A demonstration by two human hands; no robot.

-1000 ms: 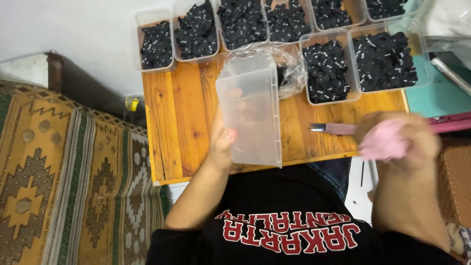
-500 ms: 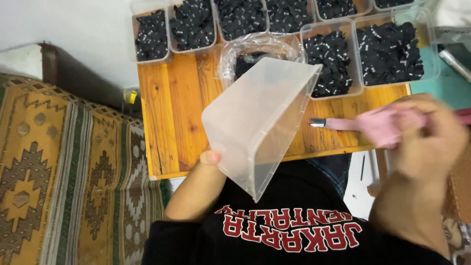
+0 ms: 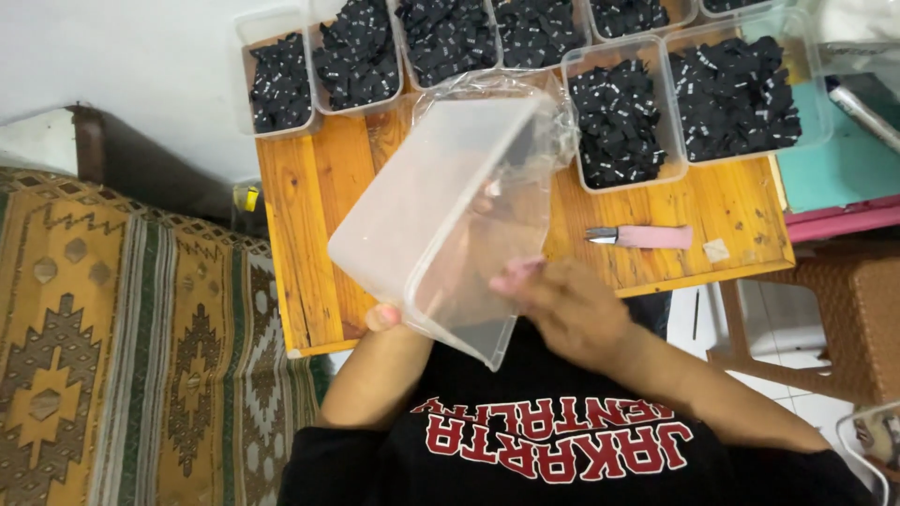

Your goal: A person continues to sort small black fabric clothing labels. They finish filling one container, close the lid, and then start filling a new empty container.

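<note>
The empty clear plastic container is now tipped up off the wooden desk, its open mouth turned toward the person, where a second ago it stood flat on the boards. The left hand grips it at the lower rim, at about 7 o'clock of the box, thumb showing under the edge. The right hand has let go of the pink cloth it was holding and now reaches into the container's mouth, fingers loosely curled, empty as far as the view shows. The pink-handled tool lies alone on the desk at 3 o'clock of the box, untouched. Behind, at 12 o'clock, trays of small black pieces stand in a row, with a crumpled clear plastic bag just behind the container.
</note>
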